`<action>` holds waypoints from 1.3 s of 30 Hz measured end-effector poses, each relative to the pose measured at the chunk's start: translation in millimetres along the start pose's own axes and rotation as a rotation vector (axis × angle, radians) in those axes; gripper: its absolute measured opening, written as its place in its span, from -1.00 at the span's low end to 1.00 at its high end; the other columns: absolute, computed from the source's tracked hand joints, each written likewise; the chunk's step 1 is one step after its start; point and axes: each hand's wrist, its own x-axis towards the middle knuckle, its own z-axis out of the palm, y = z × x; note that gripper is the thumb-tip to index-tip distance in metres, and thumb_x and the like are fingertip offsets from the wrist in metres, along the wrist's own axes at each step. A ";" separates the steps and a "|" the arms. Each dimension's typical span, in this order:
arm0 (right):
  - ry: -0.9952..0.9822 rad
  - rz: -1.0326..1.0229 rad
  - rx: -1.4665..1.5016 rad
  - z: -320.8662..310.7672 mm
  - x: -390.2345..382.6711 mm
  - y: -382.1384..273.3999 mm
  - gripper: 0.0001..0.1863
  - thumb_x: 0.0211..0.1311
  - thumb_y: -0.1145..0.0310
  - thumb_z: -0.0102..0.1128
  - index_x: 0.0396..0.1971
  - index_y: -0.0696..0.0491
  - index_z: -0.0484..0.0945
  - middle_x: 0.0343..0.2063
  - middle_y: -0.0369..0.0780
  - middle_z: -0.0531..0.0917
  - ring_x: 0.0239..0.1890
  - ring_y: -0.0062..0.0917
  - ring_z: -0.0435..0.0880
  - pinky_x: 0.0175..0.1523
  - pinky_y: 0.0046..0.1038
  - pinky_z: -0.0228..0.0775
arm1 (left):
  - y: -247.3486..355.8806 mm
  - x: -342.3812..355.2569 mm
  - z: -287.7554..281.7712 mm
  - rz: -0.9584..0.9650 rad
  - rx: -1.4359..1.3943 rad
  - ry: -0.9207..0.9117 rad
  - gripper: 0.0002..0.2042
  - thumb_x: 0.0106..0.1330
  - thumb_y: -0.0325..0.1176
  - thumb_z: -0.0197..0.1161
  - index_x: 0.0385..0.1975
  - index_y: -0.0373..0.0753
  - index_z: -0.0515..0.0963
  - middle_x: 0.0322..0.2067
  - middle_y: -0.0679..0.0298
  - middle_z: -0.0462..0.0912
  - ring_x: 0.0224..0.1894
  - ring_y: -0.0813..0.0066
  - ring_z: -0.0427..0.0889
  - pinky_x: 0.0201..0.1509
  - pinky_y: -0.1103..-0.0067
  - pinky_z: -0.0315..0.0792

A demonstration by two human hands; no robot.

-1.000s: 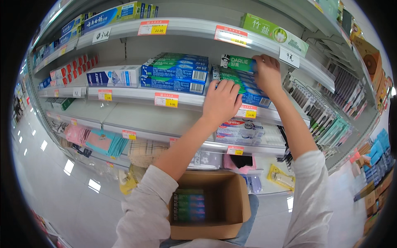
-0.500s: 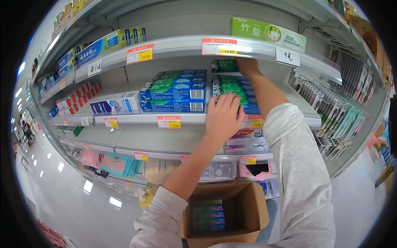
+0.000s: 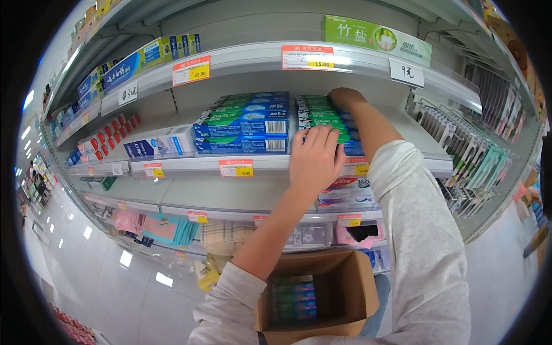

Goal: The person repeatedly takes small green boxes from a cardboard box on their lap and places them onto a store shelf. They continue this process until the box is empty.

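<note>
A row of green-and-blue toothpaste boxes [image 3: 323,118] stands on the middle shelf, right of a second block of toothpaste boxes [image 3: 241,123] in blue and green. My left hand [image 3: 316,158] lies against the front of the row, its fingers stretched over the front boxes, slightly apart and grasping none. At the far end of the same row is my right hand [image 3: 348,99], bent down against the rearmost boxes. Its fingertips are hidden, so whether they grip a box does not show. Below my arms, an open cardboard carton [image 3: 345,293] contains several more toothpaste boxes [image 3: 296,299].
The upper shelf edge [image 3: 241,64] runs just above my right hand. Hanging toothbrush packs [image 3: 471,155] line the right side. White toothpaste boxes [image 3: 164,142] lie to the left, and other toothpaste boxes [image 3: 345,198] sit on the shelf below my left hand.
The toothpaste box that stood raised by my right hand at the back has come down level with the row. My right hand lowered with it; my left hand stays at the front.
</note>
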 end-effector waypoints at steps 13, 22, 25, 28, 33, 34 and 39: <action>-0.050 -0.023 0.096 2.2 -4.4 29.4 -0.63 0.40 0.34 -0.08 0.03 0.08 0.66 0.00 -0.07 0.71 -0.10 -0.26 0.74 0.03 -0.21 0.56 | 11.3 1.1 3.5 0.009 0.031 0.028 -0.72 0.20 -0.33 0.28 -0.10 -0.22 0.58 -0.09 0.25 0.61 0.04 0.33 0.56 0.21 0.31 0.28; -0.118 0.239 0.322 -20.1 -34.9 -12.2 -0.63 0.43 0.38 -0.14 0.00 0.11 0.66 -0.05 -0.09 0.73 -0.22 -0.37 0.75 -0.06 -0.23 0.59 | 2.0 -1.2 1.4 0.000 0.023 0.014 -0.74 0.23 -0.28 0.24 -0.13 -0.24 0.60 -0.08 0.23 0.63 0.05 0.35 0.55 0.24 0.30 0.28; -0.063 0.153 0.248 -9.7 -22.0 -5.1 -0.63 0.44 0.37 -0.13 0.00 0.14 0.65 -0.07 -0.11 0.74 -0.27 -0.39 0.75 -0.07 -0.25 0.59 | 1.1 -1.6 0.3 -0.005 0.010 0.016 -0.74 0.22 -0.30 0.25 -0.12 -0.24 0.60 -0.08 0.23 0.63 0.04 0.34 0.55 0.23 0.31 0.29; -0.068 0.136 0.250 -3.5 -17.7 0.5 -0.63 0.41 0.37 -0.10 0.03 0.10 0.65 -0.02 -0.09 0.72 -0.15 -0.32 0.76 0.01 -0.23 0.58 | 0.7 -3.2 0.3 -0.002 0.012 0.031 -0.74 0.21 -0.32 0.26 -0.12 -0.24 0.59 -0.09 0.23 0.64 0.03 0.33 0.56 0.22 0.32 0.29; -0.001 -0.053 -0.006 -12.0 -15.6 18.9 -0.61 0.34 0.38 -0.04 0.08 0.00 0.65 0.09 -0.08 0.66 0.13 -0.19 0.65 0.21 -0.19 0.46 | 10.4 1.9 3.9 -0.014 -0.022 0.056 -0.79 0.20 -0.31 0.26 -0.22 -0.24 0.60 -0.14 0.23 0.63 -0.03 0.32 0.56 0.19 0.31 0.32; 0.007 -0.081 0.011 -17.2 -19.0 6.2 -0.60 0.32 0.39 -0.02 0.09 -0.03 0.65 0.11 -0.08 0.65 0.18 -0.17 0.62 0.25 -0.18 0.44 | 6.6 0.0 0.9 -0.011 -0.014 0.058 -0.80 0.19 -0.32 0.26 -0.23 -0.24 0.60 -0.15 0.23 0.64 -0.04 0.32 0.56 0.19 0.32 0.32; 0.325 -0.285 0.244 -38.2 -81.7 -5.2 -0.55 0.22 0.49 -0.02 0.08 -0.06 0.64 0.12 -0.05 0.63 0.16 -0.11 0.60 0.27 -0.20 0.41 | 12.0 8.1 7.6 -0.036 -0.054 0.072 -0.80 0.19 -0.34 0.25 -0.23 -0.24 0.61 -0.12 0.21 0.66 0.01 0.30 0.57 0.18 0.31 0.31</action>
